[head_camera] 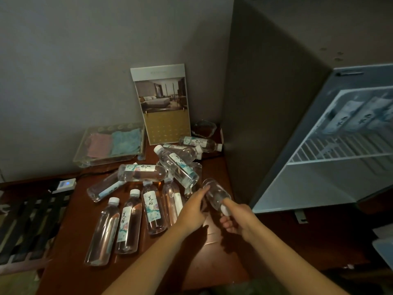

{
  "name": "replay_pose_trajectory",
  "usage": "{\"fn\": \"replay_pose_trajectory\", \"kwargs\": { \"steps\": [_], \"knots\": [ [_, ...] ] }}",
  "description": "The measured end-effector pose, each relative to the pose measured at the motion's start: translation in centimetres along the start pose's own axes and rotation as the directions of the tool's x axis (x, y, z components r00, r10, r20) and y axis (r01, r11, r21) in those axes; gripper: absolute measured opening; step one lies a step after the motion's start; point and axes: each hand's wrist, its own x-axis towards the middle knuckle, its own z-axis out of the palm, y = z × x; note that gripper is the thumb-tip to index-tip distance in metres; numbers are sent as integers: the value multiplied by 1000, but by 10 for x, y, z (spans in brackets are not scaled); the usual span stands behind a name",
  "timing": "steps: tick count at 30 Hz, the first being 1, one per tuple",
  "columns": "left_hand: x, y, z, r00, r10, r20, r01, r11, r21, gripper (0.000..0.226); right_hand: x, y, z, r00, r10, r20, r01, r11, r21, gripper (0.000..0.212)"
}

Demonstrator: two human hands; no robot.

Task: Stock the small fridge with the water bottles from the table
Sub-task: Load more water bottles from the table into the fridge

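Several clear water bottles (158, 207) with white caps and flowered labels lie scattered on the brown table (214, 167). One bottle (214, 193) is lifted near the table's right edge. My right hand (238, 220) grips its cap end, thumb along the neck. My left hand (192, 209) touches the same bottle's side with its fingertips. The small fridge (331, 179) stands open at the right, with labelled bottles (348, 116) lying on its upper wire shelf.
A calendar card (163, 105) leans on the wall behind the bottles. A clear tray (110, 143) with pink and blue cloths sits at the back left, a glass dish (204, 127) at the back corner. A power strip (63, 185) lies at the left.
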Motion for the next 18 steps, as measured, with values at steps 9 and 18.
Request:
{"fn": "replay_pose_trajectory", "kwargs": {
  "steps": [9,18],
  "knots": [
    [-12,15,27,976,216,8,-212,949,232,64,-26,0,-47,994,6,108,41,902,-430,40],
    [-37,36,77,980,-65,189,66,998,5,45,-39,14,-129,906,-22,423,173,931,-321,40]
  ]
}}
